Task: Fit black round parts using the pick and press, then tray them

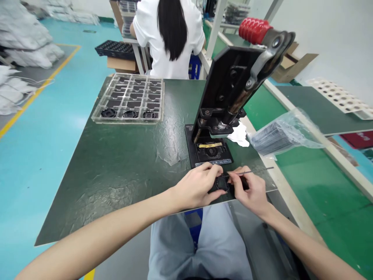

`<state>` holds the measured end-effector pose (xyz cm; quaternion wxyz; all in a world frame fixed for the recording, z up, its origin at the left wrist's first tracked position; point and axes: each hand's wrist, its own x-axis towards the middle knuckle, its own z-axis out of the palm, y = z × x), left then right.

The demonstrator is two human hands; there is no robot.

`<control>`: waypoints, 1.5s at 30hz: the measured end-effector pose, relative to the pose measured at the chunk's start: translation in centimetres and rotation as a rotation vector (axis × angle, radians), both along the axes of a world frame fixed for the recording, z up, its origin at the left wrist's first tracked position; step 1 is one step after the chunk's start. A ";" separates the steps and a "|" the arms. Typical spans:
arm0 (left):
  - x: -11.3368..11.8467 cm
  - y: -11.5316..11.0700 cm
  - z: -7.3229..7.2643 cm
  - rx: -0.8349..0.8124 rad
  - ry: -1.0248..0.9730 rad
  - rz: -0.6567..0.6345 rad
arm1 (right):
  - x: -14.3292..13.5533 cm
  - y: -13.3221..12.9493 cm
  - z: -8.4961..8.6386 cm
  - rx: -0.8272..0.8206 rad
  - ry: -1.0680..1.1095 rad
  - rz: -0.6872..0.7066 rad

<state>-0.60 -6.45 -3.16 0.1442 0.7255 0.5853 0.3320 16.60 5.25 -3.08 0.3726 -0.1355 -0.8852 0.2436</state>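
Observation:
At the table's front edge, my left hand (201, 184) is closed around the left side of a round black plastic part (222, 182). My right hand (249, 186) pinches a thin dark strip (259, 170), whose near end meets the part's upper right rim while the rest sticks out to the right. Just beyond my hands stands a black hand press (224, 93) with a red-wrapped handle (255, 31). Its base fixture (212, 151) has a yellow strip across it. Exactly how the dark strip touches the part is hidden by my fingers.
A clear plastic tray (128, 119) with several round black parts lies at the table's far left. Right of the press are a white cloth (239, 134) and a bag of dark strips (279, 136). A green conveyor (329, 186) runs along the right. A person (175, 35) sits ahead.

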 end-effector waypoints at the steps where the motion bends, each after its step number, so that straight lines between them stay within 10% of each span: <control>1: 0.0 0.0 0.0 -0.002 0.000 0.001 | -0.1 0.0 0.1 0.034 -0.006 0.000; 8: 0.1 0.2 0.0 -0.004 -0.010 -0.002 | -0.3 0.0 0.4 0.114 -0.036 0.001; 19: 0.6 0.2 -0.6 -0.027 -0.108 0.061 | -0.2 0.0 1.1 -0.256 0.062 -0.081; 26: 0.4 0.1 -0.6 -0.032 -0.119 0.056 | 1.6 2.3 4.9 0.187 0.025 -0.045; 45: 0.4 0.0 -0.7 -0.013 -0.110 0.014 | 1.4 1.2 4.6 0.147 0.019 0.070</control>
